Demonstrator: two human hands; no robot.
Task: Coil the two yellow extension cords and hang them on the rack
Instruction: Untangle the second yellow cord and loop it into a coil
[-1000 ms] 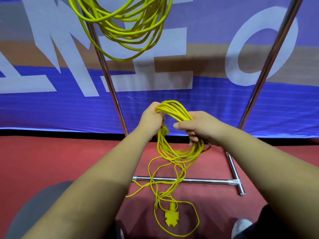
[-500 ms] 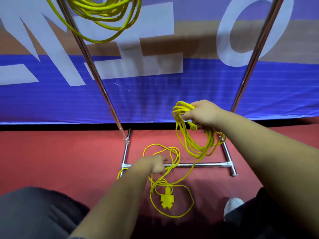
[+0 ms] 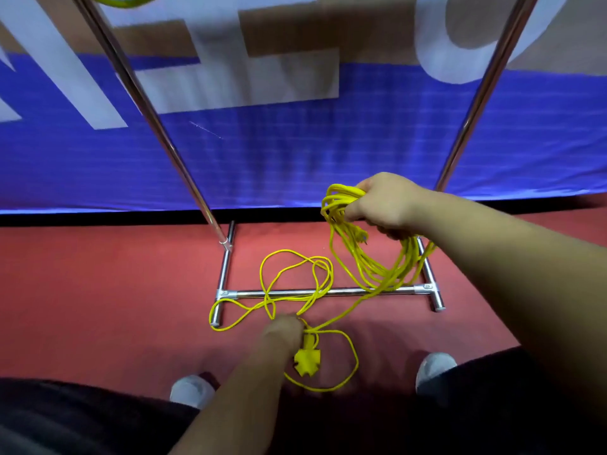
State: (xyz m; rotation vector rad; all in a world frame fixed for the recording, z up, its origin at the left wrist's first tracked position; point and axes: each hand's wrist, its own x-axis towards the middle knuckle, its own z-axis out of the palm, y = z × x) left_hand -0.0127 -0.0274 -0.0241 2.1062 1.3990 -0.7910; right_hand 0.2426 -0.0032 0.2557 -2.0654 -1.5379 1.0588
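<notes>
My right hand [image 3: 386, 205] grips a bundle of coiled loops of the yellow extension cord [image 3: 371, 270], which hang down in front of the rack's base bar [image 3: 341, 292]. The rest of this cord lies in loose loops on the red floor, ending in a yellow socket block [image 3: 307, 360]. My left hand [image 3: 284, 326] is down at the floor, right on the loose cord just above the socket block; it is blurred and its grip cannot be made out. A sliver of the other yellow cord [image 3: 124, 0] hangs at the top edge by the rack's left pole [image 3: 144, 103].
The rack's right pole [image 3: 486, 83] rises behind my right hand. A blue and white banner [image 3: 295, 142] stands close behind the rack. My two shoes [image 3: 192, 389] [image 3: 433, 366] are on the red floor [image 3: 98, 290] on either side of the socket block.
My left hand let go of the coil and dropped to the loose cord on the floor. My right hand kept the coil and moved right. The view tilted down.
</notes>
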